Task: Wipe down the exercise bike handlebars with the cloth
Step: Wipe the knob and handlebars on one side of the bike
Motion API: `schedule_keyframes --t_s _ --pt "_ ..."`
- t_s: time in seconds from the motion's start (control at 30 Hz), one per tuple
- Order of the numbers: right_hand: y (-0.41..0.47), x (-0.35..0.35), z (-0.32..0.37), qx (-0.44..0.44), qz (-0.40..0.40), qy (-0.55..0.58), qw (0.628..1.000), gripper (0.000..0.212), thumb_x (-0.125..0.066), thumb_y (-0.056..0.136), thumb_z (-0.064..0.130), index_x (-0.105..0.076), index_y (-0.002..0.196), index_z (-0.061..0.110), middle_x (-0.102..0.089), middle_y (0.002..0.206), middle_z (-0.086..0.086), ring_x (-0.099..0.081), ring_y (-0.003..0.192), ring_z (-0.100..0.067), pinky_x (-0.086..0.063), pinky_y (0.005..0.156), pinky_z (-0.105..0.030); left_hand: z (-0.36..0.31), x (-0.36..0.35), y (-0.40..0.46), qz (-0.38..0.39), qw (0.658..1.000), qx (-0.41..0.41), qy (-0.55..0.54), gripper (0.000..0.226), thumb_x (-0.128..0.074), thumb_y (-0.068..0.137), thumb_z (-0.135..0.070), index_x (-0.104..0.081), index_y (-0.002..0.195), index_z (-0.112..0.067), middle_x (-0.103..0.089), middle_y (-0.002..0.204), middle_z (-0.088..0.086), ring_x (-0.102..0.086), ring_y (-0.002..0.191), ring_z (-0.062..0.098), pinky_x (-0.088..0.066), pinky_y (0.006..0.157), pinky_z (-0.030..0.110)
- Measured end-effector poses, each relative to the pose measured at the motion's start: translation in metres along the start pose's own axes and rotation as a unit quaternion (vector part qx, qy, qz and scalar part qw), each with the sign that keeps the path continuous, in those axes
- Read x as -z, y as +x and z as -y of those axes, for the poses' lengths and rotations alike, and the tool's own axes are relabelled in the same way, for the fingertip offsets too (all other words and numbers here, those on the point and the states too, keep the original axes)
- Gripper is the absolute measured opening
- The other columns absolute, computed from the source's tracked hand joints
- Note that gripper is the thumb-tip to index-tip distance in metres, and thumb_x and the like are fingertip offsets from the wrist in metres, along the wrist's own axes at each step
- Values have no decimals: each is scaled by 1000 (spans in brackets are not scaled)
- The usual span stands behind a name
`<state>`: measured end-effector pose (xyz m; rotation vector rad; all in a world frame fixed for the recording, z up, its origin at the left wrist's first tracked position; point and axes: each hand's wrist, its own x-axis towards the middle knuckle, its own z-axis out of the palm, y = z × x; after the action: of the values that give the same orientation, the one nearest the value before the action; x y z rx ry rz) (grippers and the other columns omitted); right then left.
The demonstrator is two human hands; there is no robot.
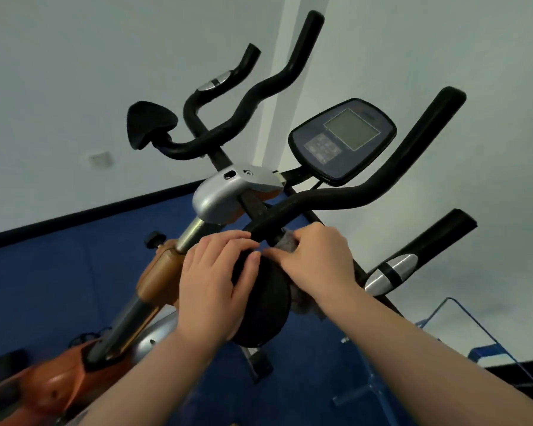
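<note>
Two hands: right hand (317,262) fingers pinch grey cloth (286,242) against handlebars (330,199); left hand (211,281) fingers curled over black pad (265,305).

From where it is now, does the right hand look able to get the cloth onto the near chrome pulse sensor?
Probably yes: the right hand holds the grey cloth, and nothing blocks the way to the sensor.

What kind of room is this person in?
Probably a small gym or workout room: an exercise bike's black handlebars, its console screen, and blue padded flooring below pale walls.
</note>
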<state>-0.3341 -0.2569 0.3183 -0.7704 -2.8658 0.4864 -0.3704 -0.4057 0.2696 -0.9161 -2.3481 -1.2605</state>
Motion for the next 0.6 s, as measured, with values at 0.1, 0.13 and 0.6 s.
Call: schedule_keyframes --t_s 0.1,0.13,0.6 --pt "-14 5 -14 51 1 -28 998 47 -57 76 65 -62 68 20 -56 58 3 -58 63 -21 -41 54 -29 -1 0 -2 -1 1000 8 -7 21 -49 93 -33 -65 100 -22 -63 108 -9 -57 103 11 -44 89 37" --pt "-20 7 -21 74 -5 -42 996 46 -54 78 65 -62 69 21 -53 55 5 -56 61 -20 -40 53 -29 -1 1 -2 -1 1000 12 -8 20 -49 92 -34 -65 100 -23 -63 108 -9 -56 103 11 -44 89 37" --pt "-12 26 -23 329 17 -78 941 29 -57 86 33 -68 112 27 -54 98 2 -49 92 -14 -50 54 -35 -1 2 -6 -7 996 79 -36 27 -48 90 -42 -62 106 -26 -61 109 -13 -53 106 4 -42 92 32"
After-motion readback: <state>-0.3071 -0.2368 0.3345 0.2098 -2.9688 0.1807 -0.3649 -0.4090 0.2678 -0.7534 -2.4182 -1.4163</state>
